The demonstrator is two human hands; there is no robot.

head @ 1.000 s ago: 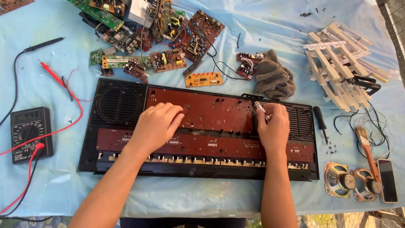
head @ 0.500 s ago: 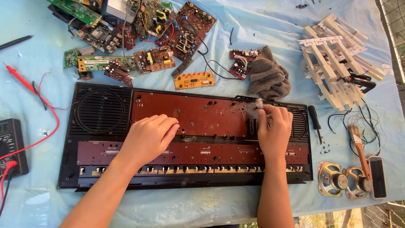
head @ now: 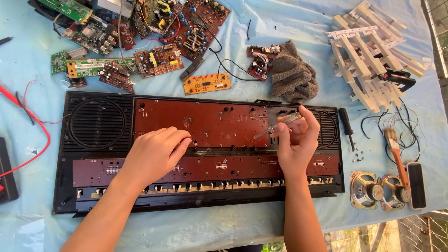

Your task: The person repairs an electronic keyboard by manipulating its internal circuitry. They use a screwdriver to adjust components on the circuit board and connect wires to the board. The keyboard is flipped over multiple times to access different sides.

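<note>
Head view: left hand (head: 156, 156) flat, fingers together, pressing on brown circuit board (head: 205, 123) inside black keyboard case (head: 95, 126). Right hand (head: 296, 142) closed around clear-handled screwdriver (head: 277, 126), held tilted over board's right end. Beyond: grey cloth (head: 294, 77), loose circuit boards (head: 154, 58), white keys (head: 368, 60).

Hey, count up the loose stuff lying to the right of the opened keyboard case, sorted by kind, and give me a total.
Round silver-rimmed loudspeakers: 2
Black-handled screwdriver: 1
Orange-handled paintbrush: 1
Black rectangular phone-like slab: 1
Heap of white keyboard keys: 1
Total: 6
The right hand holds a separate clear-handled screwdriver; the left hand rests on the case.
</note>
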